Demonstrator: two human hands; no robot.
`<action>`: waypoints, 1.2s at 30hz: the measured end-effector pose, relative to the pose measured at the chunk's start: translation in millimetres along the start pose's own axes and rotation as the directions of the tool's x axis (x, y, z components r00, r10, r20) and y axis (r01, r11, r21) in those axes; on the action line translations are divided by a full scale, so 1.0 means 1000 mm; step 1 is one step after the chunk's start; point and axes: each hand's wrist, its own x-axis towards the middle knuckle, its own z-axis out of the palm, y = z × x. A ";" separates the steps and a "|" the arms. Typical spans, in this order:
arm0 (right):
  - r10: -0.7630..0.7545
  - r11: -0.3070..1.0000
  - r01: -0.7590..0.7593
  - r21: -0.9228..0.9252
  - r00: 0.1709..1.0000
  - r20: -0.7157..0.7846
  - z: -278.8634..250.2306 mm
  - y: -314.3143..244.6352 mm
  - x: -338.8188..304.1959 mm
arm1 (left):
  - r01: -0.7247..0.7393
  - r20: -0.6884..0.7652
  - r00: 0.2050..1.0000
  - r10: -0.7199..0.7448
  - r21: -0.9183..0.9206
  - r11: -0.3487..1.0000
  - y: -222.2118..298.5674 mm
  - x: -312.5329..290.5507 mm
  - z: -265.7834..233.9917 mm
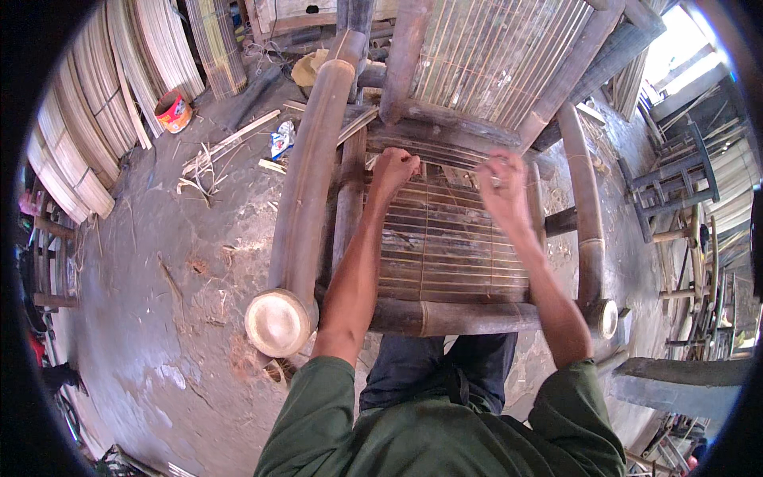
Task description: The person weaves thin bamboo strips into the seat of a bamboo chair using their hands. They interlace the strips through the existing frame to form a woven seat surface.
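Observation:
A bamboo chair stands in front of me, with a seat of thin dark slats (455, 253) tied by cords running front to back. My left hand (396, 167) is over the back left of the seat, its fingers closed in a pinch; what they hold is too small to make out. Over the back right of the seat, my right hand (504, 179) is raised and smeared by motion, so its grip is unclear. A gap between slats shows between the hands. The slatted backrest (485, 63) rises beyond them. Thick bamboo armrests (311, 171) flank the seat.
Bundles of bamboo strips (95, 119) lean at the far left, near a red and yellow bucket (173, 112). Loose offcuts (230, 145) and a crumpled white packet (282, 140) lie on the floor. A dark wooden frame (675, 179) stands to the right.

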 end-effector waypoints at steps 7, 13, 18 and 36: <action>0.399 0.755 -0.427 0.497 0.901 0.168 -0.136 -0.015 0.038 | -0.044 -0.200 0.977 0.068 0.121 0.992 -0.015 0.004 0.011; 0.416 0.907 -0.274 -0.319 0.692 0.589 -0.215 -0.045 0.043 | -0.493 0.107 0.866 0.488 0.023 0.870 -0.002 0.000 0.024; 0.514 0.791 -0.388 -0.473 0.841 0.169 -0.288 0.010 0.049 | -0.506 0.217 0.859 0.465 0.212 0.836 -0.002 -0.011 0.038; 0.417 0.303 -0.290 -0.908 0.897 -0.147 -0.439 0.133 0.127 | -0.302 -0.055 0.947 0.318 0.189 0.934 0.004 -0.014 0.044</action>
